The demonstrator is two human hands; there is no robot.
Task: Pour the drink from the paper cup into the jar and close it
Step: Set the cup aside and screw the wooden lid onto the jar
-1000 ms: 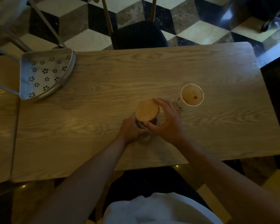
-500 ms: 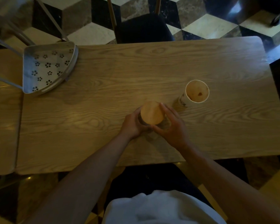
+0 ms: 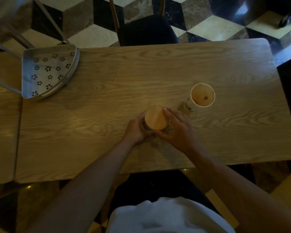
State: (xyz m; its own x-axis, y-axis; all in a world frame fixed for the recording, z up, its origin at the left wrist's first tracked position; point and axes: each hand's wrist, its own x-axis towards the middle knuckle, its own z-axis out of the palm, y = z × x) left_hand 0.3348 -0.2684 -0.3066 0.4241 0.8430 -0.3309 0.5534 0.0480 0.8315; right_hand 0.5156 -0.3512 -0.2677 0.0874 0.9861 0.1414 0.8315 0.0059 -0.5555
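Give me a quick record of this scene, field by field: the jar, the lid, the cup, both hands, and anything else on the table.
jar: glass, upright on the table, mostly hidden by lid and hands
lid: round, wooden, sitting on top of the jar
cup: paper, upright, right of the jar and farther away, apart from both hands; only brown residue visible inside
left hand: wrapped around the jar's left side
right hand: on the jar's right side, fingertips at the lid's edge
other: perforated metal tray at the far left corner

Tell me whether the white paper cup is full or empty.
Nearly empty: the white paper cup stands upright on the wooden table, its stained inside showing only brown dregs.
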